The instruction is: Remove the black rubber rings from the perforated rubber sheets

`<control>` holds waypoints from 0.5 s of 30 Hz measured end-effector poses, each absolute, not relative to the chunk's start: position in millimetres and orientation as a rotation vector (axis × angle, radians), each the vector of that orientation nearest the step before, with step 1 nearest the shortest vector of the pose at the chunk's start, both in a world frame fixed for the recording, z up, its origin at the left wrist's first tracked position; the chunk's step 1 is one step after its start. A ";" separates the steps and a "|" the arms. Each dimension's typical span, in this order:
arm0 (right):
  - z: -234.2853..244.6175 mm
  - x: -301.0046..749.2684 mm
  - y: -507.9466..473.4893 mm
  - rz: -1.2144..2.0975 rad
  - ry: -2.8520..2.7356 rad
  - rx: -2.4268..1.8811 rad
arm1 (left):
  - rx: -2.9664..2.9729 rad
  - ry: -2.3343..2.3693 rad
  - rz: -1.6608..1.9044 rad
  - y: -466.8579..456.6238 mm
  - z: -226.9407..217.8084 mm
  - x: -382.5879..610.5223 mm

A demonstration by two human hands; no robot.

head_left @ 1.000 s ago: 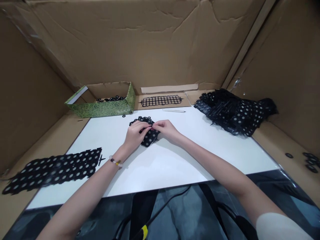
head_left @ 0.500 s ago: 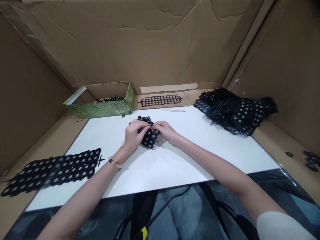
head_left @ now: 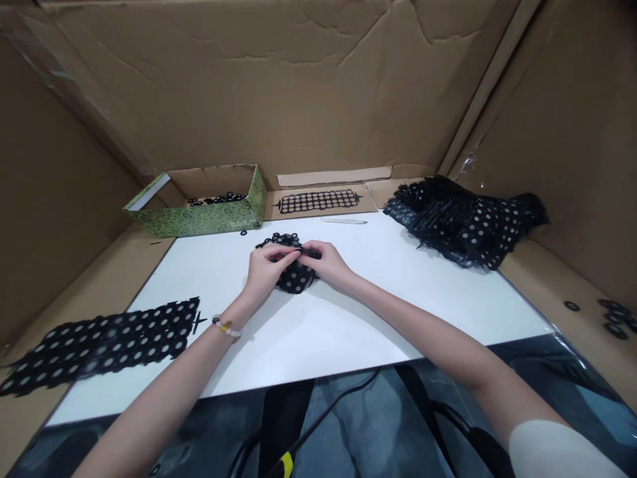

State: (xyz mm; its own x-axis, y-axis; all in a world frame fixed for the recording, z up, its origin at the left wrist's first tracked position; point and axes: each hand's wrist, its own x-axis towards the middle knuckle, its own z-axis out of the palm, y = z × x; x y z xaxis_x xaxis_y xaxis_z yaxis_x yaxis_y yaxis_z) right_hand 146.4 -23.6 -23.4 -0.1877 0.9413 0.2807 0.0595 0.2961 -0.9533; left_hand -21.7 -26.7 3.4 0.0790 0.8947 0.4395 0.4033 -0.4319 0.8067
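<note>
A black rubbery sheet with rows of round holes (head_left: 297, 279) is bunched up near the middle of the white board. My left hand (head_left: 266, 269) pinches its upper part between thumb and fingers. Close against it, my right hand (head_left: 326, 261) pinches the same sheet, and the two sets of fingertips nearly meet. Small rings show along the sheet's far edge. What lies exactly between the fingertips is hidden. Part of the sheet hangs below my hands toward the board.
A green patterned box (head_left: 209, 218) holds small black rings. A flat perforated sheet (head_left: 119, 338) lies at left, and a heap of black sheets (head_left: 468, 222) at right. Behind are a ring-patterned strip (head_left: 318, 200) and a white pen (head_left: 343, 221). Loose rings (head_left: 617, 318) lie far right.
Both hands stay on the sheet. My right fingers have curled over its edge a little, and the sheet's lower part has shifted and spread slightly. The view has moved slightly.
</note>
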 end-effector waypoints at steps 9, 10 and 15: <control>-24.8 150.8 -20.4 0.823 -1.672 -1.180 | 2.155 1.307 1.191 -26.7 9.6 -24.6; -28.4 152.3 -16.3 0.842 -1.648 -1.208 | 2.123 1.323 1.174 -25.0 10.3 -26.1; -40.1 165.3 2.6 1.151 -1.435 -1.138 | 1.962 1.540 1.332 -7.2 15.7 -46.1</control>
State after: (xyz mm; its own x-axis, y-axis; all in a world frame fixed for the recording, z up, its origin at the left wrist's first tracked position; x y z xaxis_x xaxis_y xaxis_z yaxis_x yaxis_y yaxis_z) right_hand 165.3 2.6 -40.1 -0.1269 0.9853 0.1142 0.1020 0.1275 -0.9866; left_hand -46.1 -7.2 15.7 -0.0116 0.8828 0.4696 0.5922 -0.3724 0.7146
